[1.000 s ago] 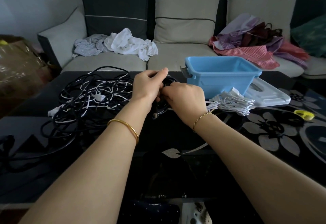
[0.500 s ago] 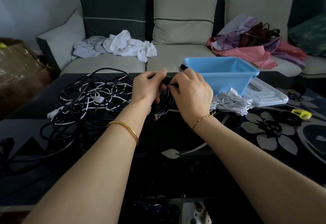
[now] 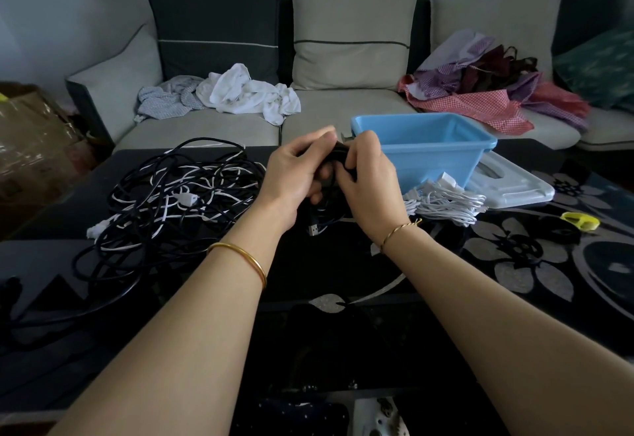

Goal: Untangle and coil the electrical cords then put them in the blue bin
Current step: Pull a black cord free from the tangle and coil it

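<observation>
My left hand [image 3: 295, 174] and my right hand [image 3: 368, 183] both grip a small coil of black cord [image 3: 329, 168] held above the table centre. Its USB plug [image 3: 313, 229] dangles below my hands. A big tangle of black and white cords [image 3: 171, 202] lies on the table to the left. A coiled white cord bundle [image 3: 446, 200] rests just right of my right hand. The blue bin [image 3: 429, 150] stands behind my right hand, and I see nothing in the part of its inside that shows.
A white bin lid [image 3: 507, 185] lies beside the bin. A yellow tool [image 3: 579, 220] sits on the flowered black table [image 3: 514, 264] at right. Behind is a sofa [image 3: 343, 116] with white clothes [image 3: 247, 92] and red fabric [image 3: 480, 102]. A cardboard box [image 3: 31, 147] stands at left.
Both hands have lifted slightly with the black coil. My right hand has come closer to my left and turned over the coil, wrapping it tighter.
</observation>
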